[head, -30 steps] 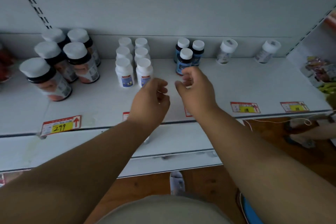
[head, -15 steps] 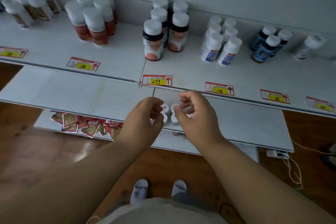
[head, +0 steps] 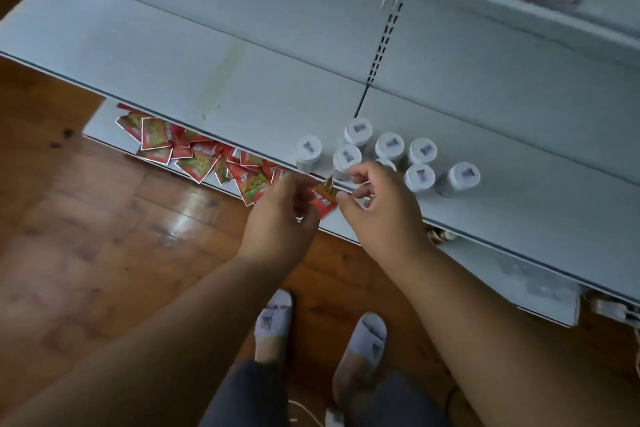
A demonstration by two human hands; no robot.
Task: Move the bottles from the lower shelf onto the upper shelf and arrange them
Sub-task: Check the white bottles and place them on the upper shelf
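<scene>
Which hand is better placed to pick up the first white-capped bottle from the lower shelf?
Probably the right hand: its fingertips hang by the white-capped bottles on the lower shelf. The left hand sits off the shelf's front edge, over the floor.

Dim, bluish and soft all over. Shiny glare on floor [head: 194, 208] at nine o'clock. Blurry, bent edges.

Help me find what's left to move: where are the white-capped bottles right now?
In the head view, the white-capped bottles cluster at the lower shelf's front edge, right of centre, just beyond both hands.
</scene>
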